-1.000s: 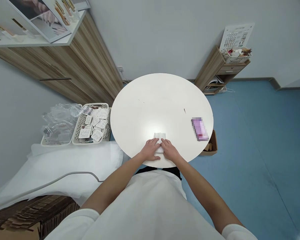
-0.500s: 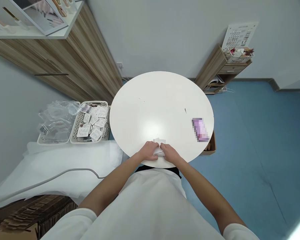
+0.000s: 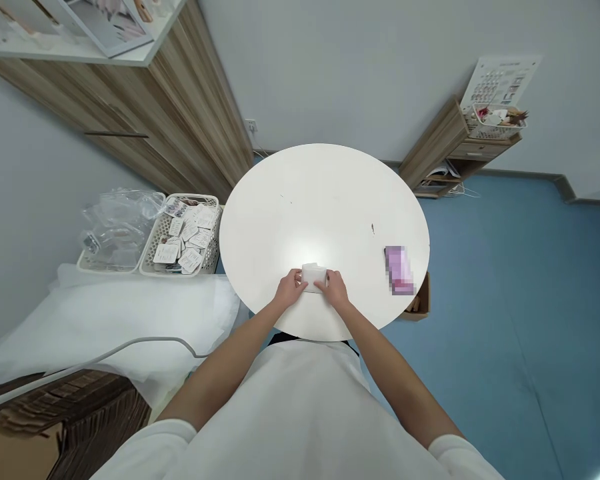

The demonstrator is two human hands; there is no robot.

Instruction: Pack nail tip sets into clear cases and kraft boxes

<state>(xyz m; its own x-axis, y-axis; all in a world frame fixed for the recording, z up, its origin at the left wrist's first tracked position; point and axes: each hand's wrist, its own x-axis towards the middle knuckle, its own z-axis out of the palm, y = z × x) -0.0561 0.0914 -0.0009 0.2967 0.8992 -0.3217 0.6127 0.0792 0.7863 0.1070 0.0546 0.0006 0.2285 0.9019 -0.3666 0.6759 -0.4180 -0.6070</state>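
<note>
On one round table, two hands, left and right, fingers pinching one white packet.

- The purple object on the round table is blurred beyond telling.
- The cards in the basket carry print too small to read.

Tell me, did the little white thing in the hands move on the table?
Yes. The small white packet now sits a bit farther from the near rim of the round table, toward its middle, held between the left hand and right hand.
</note>
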